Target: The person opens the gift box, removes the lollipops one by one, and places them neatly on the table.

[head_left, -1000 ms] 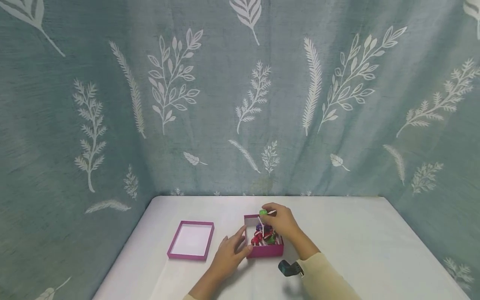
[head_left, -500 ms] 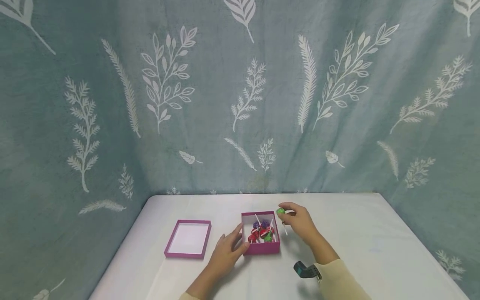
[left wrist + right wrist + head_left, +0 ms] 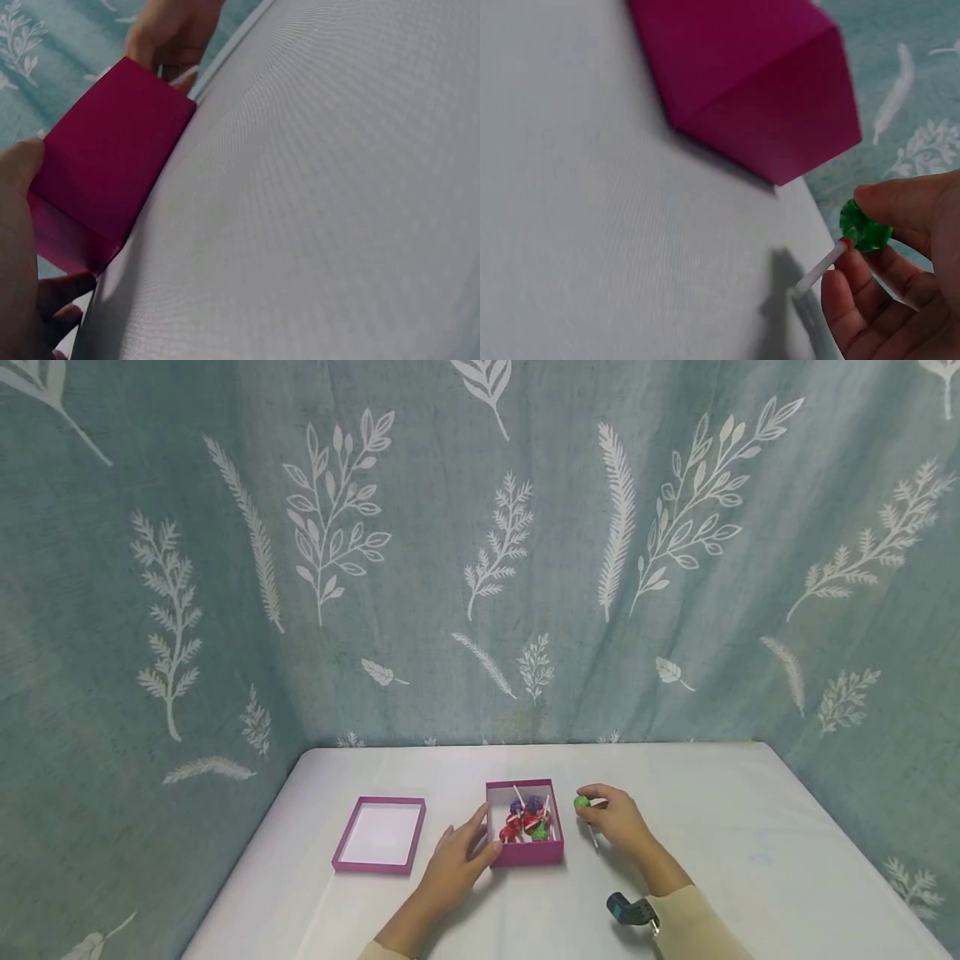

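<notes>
At the far left, the shallow magenta-edged lid [image 3: 371, 867] lies open side up on the white-covered table [image 3: 750, 860], unmoved. Next comes the left hand [image 3: 459, 862], loosely spread and pinching nothing, its fingers along the left side of the magenta box [image 3: 527, 855] and its thumb at the near-left corner; it too has stayed put. Inside the box lie red, purple and green wrapped lollipops [image 3: 534, 821]. The change is at the right: the green-wrapped lollipop [image 3: 866, 231], over the box a second ago, is now beside its right wall, closed between the thumb and fingers of the right hand [image 3: 618, 817], stick slanting down. That one appears fully removed but not yet released; whether its stick touches the cloth cannot be told.
</notes>
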A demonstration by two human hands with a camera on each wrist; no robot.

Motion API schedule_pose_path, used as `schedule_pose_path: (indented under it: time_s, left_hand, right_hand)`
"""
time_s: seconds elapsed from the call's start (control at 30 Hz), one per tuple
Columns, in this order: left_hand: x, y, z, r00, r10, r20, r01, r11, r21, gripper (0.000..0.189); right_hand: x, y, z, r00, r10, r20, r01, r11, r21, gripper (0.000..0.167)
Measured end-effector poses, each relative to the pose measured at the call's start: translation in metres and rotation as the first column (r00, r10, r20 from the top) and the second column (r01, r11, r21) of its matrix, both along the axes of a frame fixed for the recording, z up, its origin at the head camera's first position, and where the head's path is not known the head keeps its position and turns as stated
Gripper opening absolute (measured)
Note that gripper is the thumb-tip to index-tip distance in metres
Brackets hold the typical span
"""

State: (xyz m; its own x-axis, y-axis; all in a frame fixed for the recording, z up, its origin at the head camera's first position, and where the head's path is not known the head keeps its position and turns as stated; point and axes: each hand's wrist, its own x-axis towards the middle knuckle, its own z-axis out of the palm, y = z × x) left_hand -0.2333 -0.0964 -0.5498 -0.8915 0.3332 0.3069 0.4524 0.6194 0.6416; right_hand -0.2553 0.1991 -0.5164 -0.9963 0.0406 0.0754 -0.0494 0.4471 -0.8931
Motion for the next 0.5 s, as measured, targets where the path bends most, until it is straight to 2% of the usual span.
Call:
schedule_pose_path:
  time_s: [0.17, 0.27, 0.43, 0.5]
  left_hand:
    - [-0.003, 0.0, 0.002, 1.0, -0.009, 0.006, 0.009, 1.0, -0.011, 0.067]
    - [-0.004, -0.001, 0.003, 1.0, -0.013, 0.006, 0.013, 1.0, -0.008, 0.067]
    - [-0.003, -0.001, 0.001, 1.0, -0.016, 0.01, 0.015, 1.0, 0.004, 0.067]
    - [-0.002, -0.001, 0.0, 1.0, -0.017, 0.011, 0.017, 1.0, 0.008, 0.067]
  right_hand:
    - [-0.006, 0.004, -0.004, 1.0, -0.005, -0.015, 0.006, 0.994, 0.11, 0.024]
    - [-0.009, 0.002, -0.006, 1.0, 0.001, 0.0, -0.001, 0.989, 0.146, 0.026]
    - [-0.011, -0.008, -0.007, 0.993, 0.107, 0.047, -0.115, 0.97, 0.215, 0.039]
    - [-0.012, -0.012, -0.006, 0.989, 0.137, 0.048, -0.144, 0.96, 0.24, 0.038]
